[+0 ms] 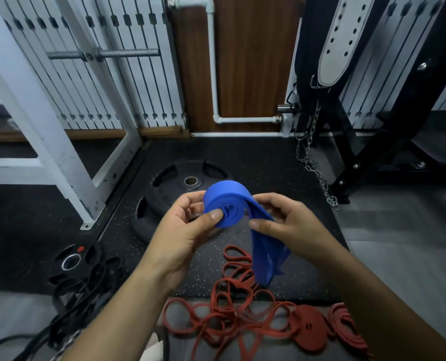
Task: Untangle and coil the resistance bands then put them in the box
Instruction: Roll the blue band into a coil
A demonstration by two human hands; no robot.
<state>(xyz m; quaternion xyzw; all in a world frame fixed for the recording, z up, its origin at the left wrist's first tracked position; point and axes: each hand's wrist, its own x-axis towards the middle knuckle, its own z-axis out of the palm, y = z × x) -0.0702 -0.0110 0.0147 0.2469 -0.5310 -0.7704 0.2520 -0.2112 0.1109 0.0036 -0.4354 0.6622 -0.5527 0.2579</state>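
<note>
A wide blue resistance band (227, 201) is partly rolled into a coil held in front of me. My left hand (188, 230) pinches the coil, thumb on its face and fingers behind. My right hand (281, 220) grips the loose strip where it leaves the coil; the blue tail hangs down to about knee height. On the floor below lies a tangle of thin red bands (232, 303), with two coiled red bands (310, 327) at the right. Black bands (86, 295) lie in a heap at the lower left. No box is in view.
A large black weight plate (169, 183) lies on the speckled rubber mat behind my hands, a smaller plate (71, 261) at the left. A white rack frame (60, 152) stands left; a black bench, a hanging chain (310, 157) and a belt stand right.
</note>
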